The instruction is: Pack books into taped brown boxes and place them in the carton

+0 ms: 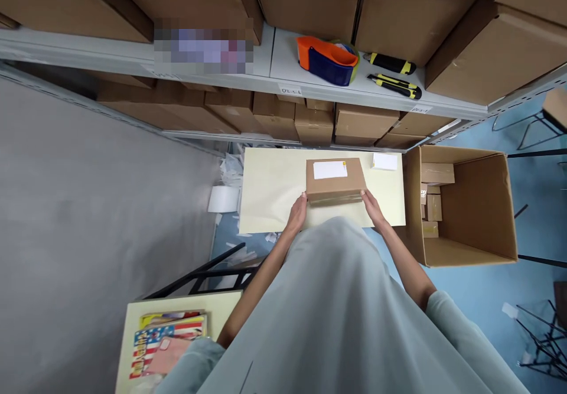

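Observation:
A closed cardboard box (330, 188) with a white label (330, 169) on its top lies on the pale yellow table (274, 172) in front of me. My left hand (298, 209) grips its near left corner. At the near right corner, my right hand (371, 204) presses against the other side, so the box is held between both hands. A small stack of white labels (385, 161) sits at the far right of the table, beyond my right hand.
Right of the table, a large open carton (482, 205) contains several small boxes (434, 207). A shelf (283, 66) ahead carries cartons, an orange-and-blue tape dispenser (328, 62) and two utility knives (392, 63). Magazines (166, 344) lie on a side table at lower left.

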A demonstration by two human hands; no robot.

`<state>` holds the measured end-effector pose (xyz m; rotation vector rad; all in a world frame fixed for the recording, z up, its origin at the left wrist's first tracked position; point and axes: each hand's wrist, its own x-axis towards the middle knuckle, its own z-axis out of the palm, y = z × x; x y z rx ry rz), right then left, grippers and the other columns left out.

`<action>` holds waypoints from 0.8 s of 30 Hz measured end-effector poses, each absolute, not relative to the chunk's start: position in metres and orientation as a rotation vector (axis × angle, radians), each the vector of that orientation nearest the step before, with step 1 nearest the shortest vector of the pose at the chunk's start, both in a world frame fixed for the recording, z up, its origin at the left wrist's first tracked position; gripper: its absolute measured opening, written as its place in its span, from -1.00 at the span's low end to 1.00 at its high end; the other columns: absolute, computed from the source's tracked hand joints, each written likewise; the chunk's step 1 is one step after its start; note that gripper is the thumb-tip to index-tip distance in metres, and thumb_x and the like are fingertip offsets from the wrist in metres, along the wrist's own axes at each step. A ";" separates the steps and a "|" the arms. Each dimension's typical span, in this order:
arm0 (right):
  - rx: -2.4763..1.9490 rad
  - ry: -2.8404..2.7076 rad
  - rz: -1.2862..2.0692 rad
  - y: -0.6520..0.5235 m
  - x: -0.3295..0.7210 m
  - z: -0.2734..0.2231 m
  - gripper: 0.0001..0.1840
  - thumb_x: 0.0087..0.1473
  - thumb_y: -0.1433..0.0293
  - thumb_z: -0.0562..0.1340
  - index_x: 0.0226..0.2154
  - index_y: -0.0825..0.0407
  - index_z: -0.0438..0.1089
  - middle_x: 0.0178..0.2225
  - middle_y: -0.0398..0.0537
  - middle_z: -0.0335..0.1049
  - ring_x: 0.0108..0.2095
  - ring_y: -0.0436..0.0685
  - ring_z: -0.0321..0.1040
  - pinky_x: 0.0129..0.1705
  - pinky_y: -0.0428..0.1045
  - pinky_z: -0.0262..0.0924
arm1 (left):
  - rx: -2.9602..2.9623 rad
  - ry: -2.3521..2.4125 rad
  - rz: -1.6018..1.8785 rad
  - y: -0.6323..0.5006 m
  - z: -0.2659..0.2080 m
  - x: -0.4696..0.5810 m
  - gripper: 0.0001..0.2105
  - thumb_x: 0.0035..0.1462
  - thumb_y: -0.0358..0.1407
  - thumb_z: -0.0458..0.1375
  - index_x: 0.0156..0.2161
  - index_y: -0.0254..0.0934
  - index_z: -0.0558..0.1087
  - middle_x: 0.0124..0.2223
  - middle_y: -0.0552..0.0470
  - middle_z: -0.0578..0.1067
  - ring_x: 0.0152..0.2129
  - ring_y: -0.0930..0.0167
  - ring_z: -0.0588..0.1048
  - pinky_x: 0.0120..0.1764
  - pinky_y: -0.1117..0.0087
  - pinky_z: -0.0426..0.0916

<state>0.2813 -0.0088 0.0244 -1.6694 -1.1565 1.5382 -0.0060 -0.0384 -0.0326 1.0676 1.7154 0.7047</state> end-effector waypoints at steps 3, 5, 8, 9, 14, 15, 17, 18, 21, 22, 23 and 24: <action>-1.622 -1.297 1.415 0.003 0.282 0.041 -0.21 0.37 -0.19 0.11 0.46 -0.16 0.25 0.37 -0.05 0.43 0.44 0.30 0.24 0.50 0.21 0.10 | 1.101 1.667 0.826 -0.027 -0.015 -0.011 -0.37 0.48 0.18 -0.07 0.23 -0.25 0.55 0.31 -0.22 0.54 0.27 0.19 0.51 0.28 0.17 0.44; -1.688 -1.367 1.332 0.011 0.283 0.044 -0.24 0.38 -0.19 0.07 0.34 -0.08 0.37 0.23 0.05 0.55 0.32 0.36 0.37 0.38 0.20 0.25 | 1.127 1.634 0.886 -0.017 -0.006 -0.011 -0.43 0.44 0.13 0.07 0.27 -0.25 0.53 0.32 -0.19 0.54 0.26 0.18 0.52 0.25 0.21 0.45; -1.857 -1.461 1.156 0.020 0.283 0.034 -0.27 0.37 -0.23 -0.02 -0.03 0.00 0.54 -0.17 0.09 0.64 -0.03 0.37 0.51 0.08 0.16 0.41 | 1.137 1.635 0.907 0.000 0.000 -0.010 -0.47 0.43 0.07 0.11 0.25 -0.27 0.55 0.23 -0.15 0.63 0.15 0.15 0.59 0.16 0.26 0.48; -1.901 -1.486 1.114 0.023 0.283 0.029 -0.26 0.37 -0.24 -0.04 -0.15 -0.01 0.53 -0.28 0.06 0.61 -0.13 0.34 0.49 -0.01 0.13 0.41 | 1.145 1.671 0.877 0.004 -0.001 -0.009 -0.49 0.43 0.06 0.10 0.19 -0.28 0.59 0.18 -0.15 0.66 0.10 0.14 0.62 0.12 0.27 0.49; -2.010 -1.508 1.057 0.033 0.281 0.001 -0.22 0.34 -0.30 -0.14 -0.34 -0.06 0.44 -0.38 0.00 0.56 -0.24 0.27 0.44 -0.12 0.09 0.39 | 1.180 1.887 0.625 0.020 -0.015 -0.007 -0.52 0.45 0.07 0.05 0.05 -0.23 0.66 -0.01 -0.13 0.73 -0.04 0.13 0.63 0.04 0.26 0.44; -2.022 -1.499 1.055 0.036 0.281 -0.002 -0.20 0.35 -0.30 -0.15 -0.32 -0.06 0.46 -0.35 0.02 0.59 -0.21 0.29 0.46 -0.08 0.11 0.40 | 1.180 1.908 0.594 0.023 -0.017 -0.006 -0.51 0.47 0.08 0.03 0.07 -0.22 0.65 -0.01 -0.15 0.72 -0.03 0.11 0.63 0.06 0.24 0.43; -2.035 -1.478 1.073 0.043 0.279 -0.005 -0.20 0.36 -0.28 -0.14 -0.21 -0.06 0.53 -0.24 0.10 0.65 -0.08 0.38 0.51 0.05 0.18 0.41 | 1.191 1.925 0.556 0.030 -0.018 -0.003 -0.45 0.49 0.09 -0.03 0.16 -0.26 0.61 0.06 -0.25 0.70 0.06 0.04 0.61 0.14 0.16 0.40; -2.030 -1.463 1.080 0.046 0.278 -0.005 -0.21 0.36 -0.26 -0.10 -0.09 -0.04 0.56 -0.14 0.16 0.66 0.04 0.43 0.51 0.15 0.24 0.38 | 1.213 1.929 0.560 0.032 -0.017 0.000 -0.41 0.50 0.10 -0.06 0.24 -0.31 0.56 0.15 -0.32 0.65 0.16 0.00 0.57 0.21 0.11 0.37; -1.919 -1.498 1.046 0.050 0.267 0.001 -0.18 0.39 -0.14 0.01 0.38 0.06 0.35 0.40 0.24 0.35 0.50 0.47 0.11 0.50 0.34 0.03 | 1.398 1.917 0.670 0.037 -0.010 0.013 -0.26 0.51 0.09 -0.10 0.50 -0.48 0.22 0.53 -0.47 0.22 0.52 -0.02 0.15 0.47 -0.01 0.09; -1.858 -1.556 1.026 0.049 0.261 0.004 -0.16 0.40 -0.09 0.02 0.49 0.08 0.20 0.54 0.16 0.12 0.59 0.41 -0.12 0.58 0.33 -0.14 | 1.492 1.881 0.708 0.036 -0.007 0.019 -0.24 0.51 0.08 -0.09 0.55 -0.48 0.11 0.60 -0.43 0.04 0.58 0.01 -0.04 0.52 -0.03 -0.05; -1.793 -1.639 1.017 0.046 0.254 0.007 -0.14 0.42 -0.04 0.02 0.55 0.08 0.08 0.61 0.05 -0.10 0.63 0.35 -0.30 0.62 0.32 -0.29 | 1.590 1.817 0.725 0.035 -0.005 0.025 -0.23 0.51 0.07 -0.09 0.57 -0.45 0.05 0.64 -0.36 -0.07 0.60 0.04 -0.18 0.55 -0.06 -0.18; -1.728 -1.737 1.029 0.042 0.247 0.009 -0.15 0.44 0.00 0.01 0.58 0.06 0.01 0.64 -0.06 -0.23 0.64 0.30 -0.42 0.64 0.31 -0.40 | 1.685 1.733 0.712 0.033 -0.003 0.031 -0.26 0.51 0.04 -0.09 0.59 -0.39 0.04 0.65 -0.28 -0.12 0.61 0.07 -0.26 0.56 -0.08 -0.27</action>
